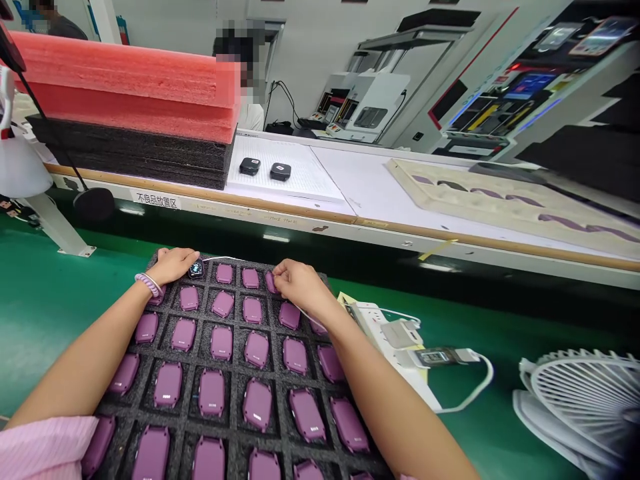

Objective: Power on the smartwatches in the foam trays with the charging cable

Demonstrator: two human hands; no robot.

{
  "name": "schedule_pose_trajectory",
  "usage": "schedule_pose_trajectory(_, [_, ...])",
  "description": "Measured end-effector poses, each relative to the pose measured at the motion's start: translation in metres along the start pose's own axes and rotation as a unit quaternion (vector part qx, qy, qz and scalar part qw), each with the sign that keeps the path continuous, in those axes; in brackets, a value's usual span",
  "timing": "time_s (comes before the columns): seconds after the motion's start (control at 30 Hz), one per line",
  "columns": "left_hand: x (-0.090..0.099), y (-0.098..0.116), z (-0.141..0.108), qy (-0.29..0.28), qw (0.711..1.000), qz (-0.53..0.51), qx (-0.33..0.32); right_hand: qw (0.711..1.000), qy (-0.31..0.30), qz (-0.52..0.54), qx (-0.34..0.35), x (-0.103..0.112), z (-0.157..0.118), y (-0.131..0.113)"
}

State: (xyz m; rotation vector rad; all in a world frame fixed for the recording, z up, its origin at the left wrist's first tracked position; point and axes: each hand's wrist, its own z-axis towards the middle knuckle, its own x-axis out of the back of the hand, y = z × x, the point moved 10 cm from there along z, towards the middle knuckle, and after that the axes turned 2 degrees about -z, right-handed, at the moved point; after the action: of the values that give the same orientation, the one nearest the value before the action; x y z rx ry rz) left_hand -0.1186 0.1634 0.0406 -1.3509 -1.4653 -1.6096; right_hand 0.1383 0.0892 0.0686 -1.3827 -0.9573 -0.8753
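Observation:
A dark foam tray (194,373) holds rows of purple watch cases (211,392), one to each compartment. At its far left corner my left hand (173,265) is closed on a watch (197,269) whose dark screen is lit. A thin white cable runs from beside this watch towards the right. My right hand (295,283) pinches a purple case (271,282) in the far row, with its fingertips partly hiding it. More white cable passes beneath my right wrist.
A power strip (373,320) with plugs and cables lies right of the tray, near a white fan (585,400). Beyond is a shelf (345,167) with two black devices (281,171), stacked red foam (125,73) and a beige tray (400,175). A person sits behind it.

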Motion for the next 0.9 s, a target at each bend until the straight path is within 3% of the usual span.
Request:
schedule_pose_trajectory(0.2, [-0.001,0.000,0.000,0.004,1.000,-0.003,0.001,0.999,0.003,0.033,0.012,-0.009,0.002,-0.012])
schedule_pose_trajectory(0.37, [-0.001,0.002,-0.002,0.007,1.000,-0.019,-0.008,0.975,-0.028,0.218,0.007,-0.003,-0.008,0.000])
schedule_pose_trajectory(0.43, [-0.001,0.003,-0.002,0.007,1.000,-0.025,-0.011,0.969,-0.031,0.244,-0.015,0.001,-0.009,0.008])
schedule_pose_trajectory(0.7, [-0.002,0.002,-0.002,0.004,0.999,-0.038,-0.009,0.999,0.025,0.027,-0.020,0.016,0.001,0.020])
schedule_pose_trajectory(0.9, [-0.002,0.003,-0.003,0.001,0.999,-0.044,-0.006,0.999,0.026,-0.004,-0.039,-0.003,0.005,0.012])
